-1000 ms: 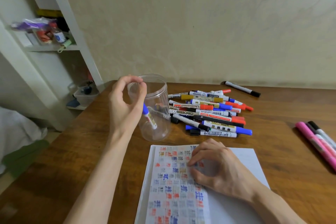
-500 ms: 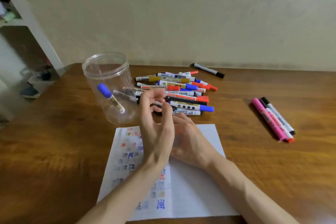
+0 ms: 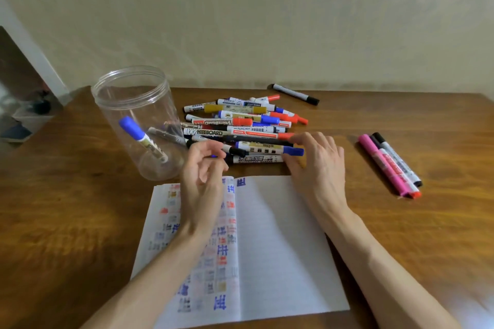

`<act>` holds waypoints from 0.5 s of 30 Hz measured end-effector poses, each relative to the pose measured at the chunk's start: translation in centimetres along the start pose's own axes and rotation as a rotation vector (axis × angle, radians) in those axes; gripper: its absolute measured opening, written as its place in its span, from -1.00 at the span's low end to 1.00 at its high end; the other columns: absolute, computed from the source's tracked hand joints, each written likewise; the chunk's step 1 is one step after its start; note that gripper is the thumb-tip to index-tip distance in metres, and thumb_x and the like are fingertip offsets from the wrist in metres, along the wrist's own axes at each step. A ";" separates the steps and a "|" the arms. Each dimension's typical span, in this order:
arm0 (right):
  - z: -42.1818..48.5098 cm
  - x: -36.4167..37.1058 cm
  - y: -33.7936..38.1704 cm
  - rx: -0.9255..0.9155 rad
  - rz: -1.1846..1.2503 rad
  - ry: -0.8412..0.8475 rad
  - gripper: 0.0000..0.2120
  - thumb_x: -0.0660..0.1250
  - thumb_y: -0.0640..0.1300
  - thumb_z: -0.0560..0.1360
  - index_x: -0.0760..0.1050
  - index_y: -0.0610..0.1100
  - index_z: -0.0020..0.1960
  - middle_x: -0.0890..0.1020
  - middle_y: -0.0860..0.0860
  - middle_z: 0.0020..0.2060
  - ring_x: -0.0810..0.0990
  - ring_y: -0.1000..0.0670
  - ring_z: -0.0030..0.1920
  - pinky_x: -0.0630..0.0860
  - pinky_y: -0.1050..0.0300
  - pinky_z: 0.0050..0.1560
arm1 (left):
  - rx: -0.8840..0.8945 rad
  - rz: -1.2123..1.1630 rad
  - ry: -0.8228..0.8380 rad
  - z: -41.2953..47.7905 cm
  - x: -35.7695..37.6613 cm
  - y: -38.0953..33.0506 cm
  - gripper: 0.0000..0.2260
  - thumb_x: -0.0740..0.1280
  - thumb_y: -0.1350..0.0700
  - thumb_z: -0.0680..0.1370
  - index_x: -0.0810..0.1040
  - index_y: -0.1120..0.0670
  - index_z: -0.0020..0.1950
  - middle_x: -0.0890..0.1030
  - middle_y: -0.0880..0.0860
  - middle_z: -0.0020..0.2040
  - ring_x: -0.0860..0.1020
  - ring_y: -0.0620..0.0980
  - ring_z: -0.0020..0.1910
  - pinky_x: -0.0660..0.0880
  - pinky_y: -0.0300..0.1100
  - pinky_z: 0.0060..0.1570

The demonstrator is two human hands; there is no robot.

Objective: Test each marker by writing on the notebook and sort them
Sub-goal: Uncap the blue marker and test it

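fingers (image 3: 307, 140) of right hand (image 3: 319, 168) at markers (image 3: 240, 125)

The one view comes from a wide-angle camera worn on the person's head. It looks forward and down across the wooden table (image 3: 417, 235), sitting close above the notebook (image 3: 280, 235) at the near edge and facing the pale wall (image 3: 267, 21) behind. Its outer margins look smeared, perhaps from the wide lens.

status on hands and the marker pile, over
Left hand empty at loose pile of mixed-colour markers, right hand curved over it, grip unclear. One blue-capped white marker in clear plastic jar. Open white notebook nearer, nothing blocking.
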State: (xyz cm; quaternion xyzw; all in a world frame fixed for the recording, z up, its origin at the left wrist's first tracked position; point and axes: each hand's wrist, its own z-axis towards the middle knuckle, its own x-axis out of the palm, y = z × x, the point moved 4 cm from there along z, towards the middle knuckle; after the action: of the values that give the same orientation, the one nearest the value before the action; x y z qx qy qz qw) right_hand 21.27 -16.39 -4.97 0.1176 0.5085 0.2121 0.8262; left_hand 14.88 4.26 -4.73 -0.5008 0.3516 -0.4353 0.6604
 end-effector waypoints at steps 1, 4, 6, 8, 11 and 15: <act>0.0 -0.1 0.1 0.008 0.006 0.017 -0.75 0.49 -0.04 0.56 0.60 -0.02 0.22 0.65 -0.05 0.12 0.55 -0.08 0.14 0.38 0.00 0.08 | -0.015 -0.009 0.008 0.1 0.0 0.1 -0.83 0.28 0.29 0.62 0.55 0.05 0.12 0.61 0.03 -0.03 0.59 -0.13 -0.09 0.50 -0.35 -0.06; 0.1 -0.4 0.3 0.018 -0.013 0.057 -0.76 0.48 -0.06 0.59 0.63 -0.02 0.25 0.66 -0.05 0.14 0.54 -0.09 0.17 0.32 0.02 0.11 | -0.014 -0.004 0.056 0.5 0.1 0.3 -0.82 0.29 0.31 0.61 0.56 0.07 0.11 0.61 0.05 -0.06 0.57 -0.11 -0.15 0.51 -0.31 -0.10; 0.3 -0.7 0.4 0.008 -0.044 0.082 -0.75 0.46 -0.09 0.60 0.64 -0.04 0.28 0.66 -0.06 0.15 0.51 -0.10 0.18 0.30 0.02 0.09 | -0.019 -0.009 0.078 0.7 0.0 0.4 -0.82 0.30 0.32 0.61 0.57 0.07 0.11 0.62 0.03 -0.07 0.58 -0.12 -0.15 0.51 -0.32 -0.12; 0.4 -1.1 0.1 0.003 -0.080 0.082 -0.76 0.45 -0.12 0.61 0.65 -0.05 0.27 0.66 -0.07 0.14 0.49 -0.10 0.16 0.27 0.04 0.07 | -0.027 -0.014 0.096 0.8 0.0 0.5 -0.82 0.31 0.31 0.61 0.57 0.08 0.12 0.63 0.00 -0.07 0.61 -0.13 -0.13 0.53 -0.33 -0.10; 0.5 -1.9 -0.7 0.078 0.087 0.043 -0.84 0.43 -0.14 0.61 0.67 -0.02 0.19 0.67 0.01 0.09 0.50 -0.03 0.12 0.37 0.04 0.04 | -0.005 0.003 0.132 0.7 0.2 0.4 -0.83 0.34 0.29 0.61 0.58 0.06 0.12 0.65 -0.05 -0.03 0.64 -0.12 0.02 0.55 -0.32 0.01; 0.0 -1.1 -0.5 0.212 0.643 0.172 -0.98 0.50 -0.06 0.57 0.71 0.05 -0.03 0.60 0.12 -0.23 0.45 0.11 -0.21 0.35 0.20 -0.23 | 0.042 0.076 0.227 0.5 0.8 0.4 -0.80 0.42 0.20 0.61 0.59 0.00 0.21 0.67 -0.08 0.07 0.63 -0.09 0.13 0.61 -0.19 0.03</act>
State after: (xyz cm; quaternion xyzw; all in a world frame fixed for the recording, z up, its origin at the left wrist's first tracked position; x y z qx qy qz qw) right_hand 21.01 -17.37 -4.34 0.3386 0.5323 0.4166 0.6545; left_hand 15.75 3.73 -5.00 -0.4208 0.4336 -0.4711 0.6427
